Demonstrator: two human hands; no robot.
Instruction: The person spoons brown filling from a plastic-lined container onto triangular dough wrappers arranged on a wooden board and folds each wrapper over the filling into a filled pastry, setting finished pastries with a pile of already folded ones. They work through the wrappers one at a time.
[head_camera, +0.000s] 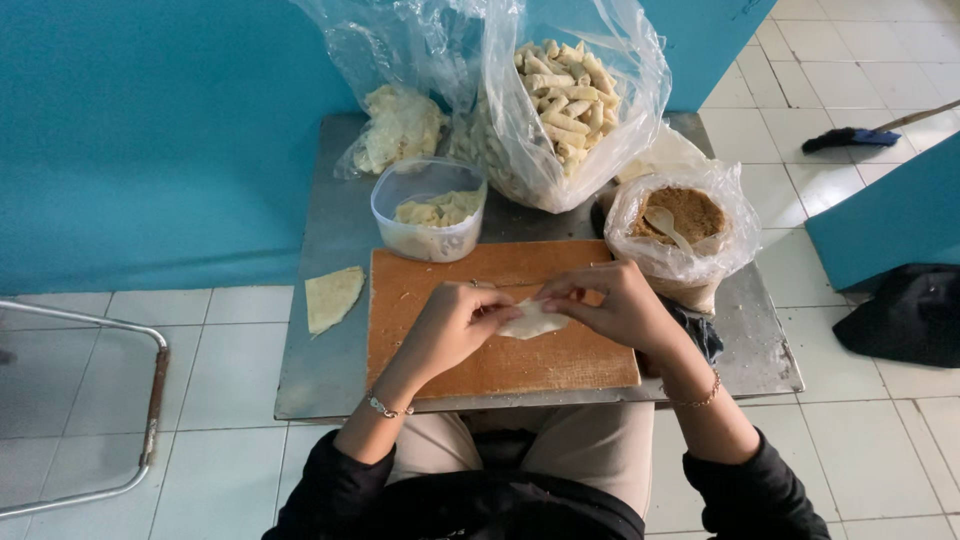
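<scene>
Head view, one entry per item.

Wrapper (530, 321): a thin pale sheet of dough, partly folded, held just above the wooden board (500, 360) between both hands. It looks light, soft and limp, likely to tear or crease if pinched hard; the edges and corners look like the best places to hold it, with fingertips only.

Left hand (450, 325): fingers curled, tips closed on the wrapper's left edge.

Right hand (610, 300): fingers bent over the wrapper's right side, pinching it from above.

Metal table (330, 370): carries the board and everything below.

Spare wrapper (333, 296): lies flat on the table, left of the board, apart from it.

Clear tub (430, 215): holds pale filling or scraps, just behind the board.

Large plastic bag (565, 100): full of finished rolls, at the back.

Small bag of brown filling (685, 215): a spoon (665, 225) rests in it, right of the board.
</scene>
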